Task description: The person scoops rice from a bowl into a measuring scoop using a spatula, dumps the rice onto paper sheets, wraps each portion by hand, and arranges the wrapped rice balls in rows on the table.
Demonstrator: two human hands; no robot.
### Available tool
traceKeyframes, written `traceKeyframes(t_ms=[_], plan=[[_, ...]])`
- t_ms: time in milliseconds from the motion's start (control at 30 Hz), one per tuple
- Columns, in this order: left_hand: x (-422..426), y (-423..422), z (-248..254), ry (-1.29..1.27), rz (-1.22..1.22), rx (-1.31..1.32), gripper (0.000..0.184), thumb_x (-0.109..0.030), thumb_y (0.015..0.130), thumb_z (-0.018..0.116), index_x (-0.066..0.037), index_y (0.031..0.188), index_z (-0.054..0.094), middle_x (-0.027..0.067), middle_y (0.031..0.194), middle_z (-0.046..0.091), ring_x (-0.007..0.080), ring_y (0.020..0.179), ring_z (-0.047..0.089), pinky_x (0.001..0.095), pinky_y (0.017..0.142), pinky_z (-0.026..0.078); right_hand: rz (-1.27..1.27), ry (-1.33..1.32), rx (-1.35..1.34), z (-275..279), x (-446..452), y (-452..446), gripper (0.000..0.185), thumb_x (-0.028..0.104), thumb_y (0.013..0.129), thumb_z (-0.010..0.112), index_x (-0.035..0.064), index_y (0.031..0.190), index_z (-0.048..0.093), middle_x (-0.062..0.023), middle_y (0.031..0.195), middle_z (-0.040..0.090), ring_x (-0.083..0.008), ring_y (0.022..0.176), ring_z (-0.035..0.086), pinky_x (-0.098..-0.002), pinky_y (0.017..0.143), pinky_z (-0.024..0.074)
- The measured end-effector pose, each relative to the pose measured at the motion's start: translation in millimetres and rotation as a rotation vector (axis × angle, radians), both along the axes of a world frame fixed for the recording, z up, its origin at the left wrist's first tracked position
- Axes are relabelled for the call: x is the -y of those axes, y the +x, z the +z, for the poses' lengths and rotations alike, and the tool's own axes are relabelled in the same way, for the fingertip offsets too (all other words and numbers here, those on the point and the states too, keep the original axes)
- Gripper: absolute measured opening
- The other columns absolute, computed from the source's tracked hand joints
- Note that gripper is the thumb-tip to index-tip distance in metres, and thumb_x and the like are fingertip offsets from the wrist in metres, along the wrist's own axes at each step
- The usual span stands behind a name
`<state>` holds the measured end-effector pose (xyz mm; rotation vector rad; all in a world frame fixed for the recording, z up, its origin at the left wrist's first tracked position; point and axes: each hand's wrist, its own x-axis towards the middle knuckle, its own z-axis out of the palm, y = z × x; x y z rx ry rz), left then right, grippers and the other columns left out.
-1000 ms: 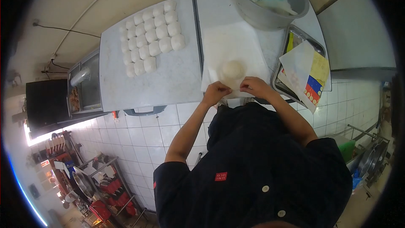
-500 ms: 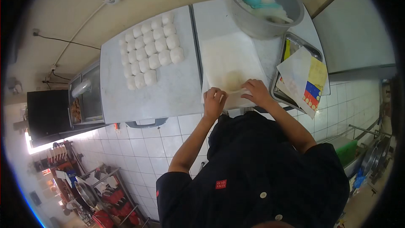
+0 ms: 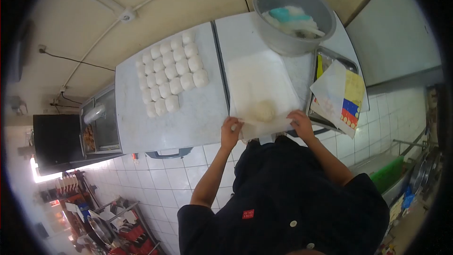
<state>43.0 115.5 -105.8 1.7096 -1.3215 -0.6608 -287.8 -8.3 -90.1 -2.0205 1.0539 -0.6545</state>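
Note:
A stack of thin white paper sheets (image 3: 255, 78) lies on the table in front of me. On the near part sits a pale, roundish mound (image 3: 265, 110), its material too blurred to name. My left hand (image 3: 231, 130) is closed in a pinch on the near left corner of a sheet. At the near right corner, my right hand (image 3: 299, 123) pinches the same edge between thumb and fingers. The edge is drawn between both hands, just in front of the mound and close to the table's front edge.
White dough-like balls (image 3: 171, 71) stand in rows on the left table (image 3: 155, 134). Behind the paper is a grey tub (image 3: 288, 42) of white stuff with a teal scoop (image 3: 288, 15). A metal tray (image 3: 309, 108) with printed packaging (image 3: 350, 97) lies at right.
My hands have moved apart, from close together at the mound's near side to the sheet's two near corners. The mound is now more exposed. The whole view has shifted slightly.

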Motion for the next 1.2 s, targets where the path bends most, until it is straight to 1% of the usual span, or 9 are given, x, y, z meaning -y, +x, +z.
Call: traceKeyframes(t_ms=[100, 233, 333, 400, 500, 600, 867, 1000, 1200], plan=[[17, -10, -38, 0.011, 0.220, -0.169, 0.026, -0.024, 0.106, 0.062, 0.001, 0.099, 0.063, 0.0096, 0.075, 0.059, 0.0149, 0.069, 0.056, 0.0360, 0.063, 0.047, -0.149, 0.112, 0.139, -7, -2, 16, 0.010, 0.008, 0.095, 0.072, -0.0003, 0.100, 0.071, -0.0134, 0.114, 0.072, -0.0292, 0.109, 0.068, -0.0383, 0.099, 0.0498], [37, -28, -4, 0.064, 0.334, -0.045, 0.025, -0.023, 0.108, 0.057, 0.000, 0.099, 0.062, 0.0171, 0.071, 0.062, 0.0291, 0.063, 0.062, 0.0431, 0.060, 0.048, -0.477, 0.234, 0.326, -43, -29, 32, 0.018, 0.018, 0.099, 0.070, 0.0009, 0.105, 0.069, -0.0133, 0.115, 0.070, -0.0290, 0.109, 0.066, -0.0392, 0.100, 0.0465], [40, -31, -2, 0.087, 0.358, 0.073, 0.026, -0.024, 0.108, 0.054, -0.001, 0.099, 0.062, 0.0228, 0.073, 0.065, 0.0406, 0.066, 0.064, 0.0485, 0.061, 0.048, -0.564, -0.085, -0.012, -58, -39, 39, 0.020, 0.022, 0.100, 0.070, 0.0031, 0.107, 0.070, -0.0128, 0.107, 0.069, -0.0286, 0.106, 0.064, -0.0415, 0.099, 0.0408], [48, -26, -5, 0.124, 0.365, 0.161, 0.026, -0.024, 0.108, 0.053, -0.002, 0.099, 0.063, 0.0257, 0.076, 0.067, 0.0468, 0.069, 0.064, 0.0521, 0.061, 0.048, -0.631, -0.127, -0.075, -61, -35, 51, 0.023, 0.024, 0.099, 0.071, 0.0017, 0.102, 0.071, -0.0119, 0.100, 0.066, -0.0272, 0.091, 0.063, -0.0396, 0.091, 0.0432], [50, -24, -16, 0.151, 0.364, 0.230, 0.024, -0.024, 0.109, 0.052, -0.003, 0.101, 0.062, 0.0244, 0.077, 0.067, 0.0462, 0.069, 0.065, 0.0529, 0.060, 0.048, -0.749, -0.051, -0.114, -61, -37, 66, 0.021, 0.029, 0.100, 0.069, 0.0081, 0.104, 0.071, -0.0095, 0.097, 0.064, -0.0270, 0.093, 0.060, -0.0446, 0.093, 0.0360], [51, -18, -18, 0.047, 0.329, 0.315, 0.023, -0.024, 0.109, 0.052, -0.004, 0.100, 0.062, 0.0245, 0.079, 0.069, 0.0468, 0.072, 0.067, 0.0539, 0.062, 0.050, -0.799, -0.263, 0.043, -65, -39, 75, 0.018, 0.028, 0.100, 0.067, 0.0104, 0.103, 0.071, -0.0089, 0.096, 0.064, -0.0255, 0.093, 0.059, -0.0450, 0.093, 0.0348], [65, -9, -21, 0.295, 0.197, 0.371, 0.029, -0.030, 0.111, 0.046, -0.005, 0.103, 0.058, 0.0240, 0.080, 0.070, 0.0458, 0.074, 0.068, 0.0556, 0.064, 0.052, -0.826, -0.133, -0.339, -64, -32, 88, 0.021, 0.030, 0.104, 0.060, 0.0119, 0.101, 0.071, -0.0067, 0.094, 0.066, -0.0256, 0.097, 0.060, -0.0501, 0.094, 0.0312], [64, 1, -28, 0.126, 0.189, 0.416, 0.027, -0.029, 0.111, 0.045, -0.006, 0.104, 0.057, 0.0232, 0.080, 0.070, 0.0444, 0.075, 0.069, 0.0553, 0.066, 0.054, -0.816, -0.272, -0.203, -71, -34, 82, 0.020, 0.029, 0.105, 0.059, 0.0134, 0.102, 0.071, -0.0071, 0.092, 0.067, -0.0267, 0.096, 0.060, -0.0508, 0.094, 0.0310], [77, 0, -14, 0.394, 0.110, 0.400, 0.025, -0.029, 0.110, 0.047, -0.007, 0.104, 0.056, 0.0192, 0.083, 0.073, 0.0410, 0.081, 0.072, 0.0522, 0.070, 0.058, -0.796, -0.216, -0.342, -70, -22, 85, 0.023, 0.032, 0.105, 0.058, 0.0130, 0.101, 0.071, -0.0113, 0.092, 0.067, -0.0288, 0.090, 0.061, -0.0509, 0.094, 0.0320]])
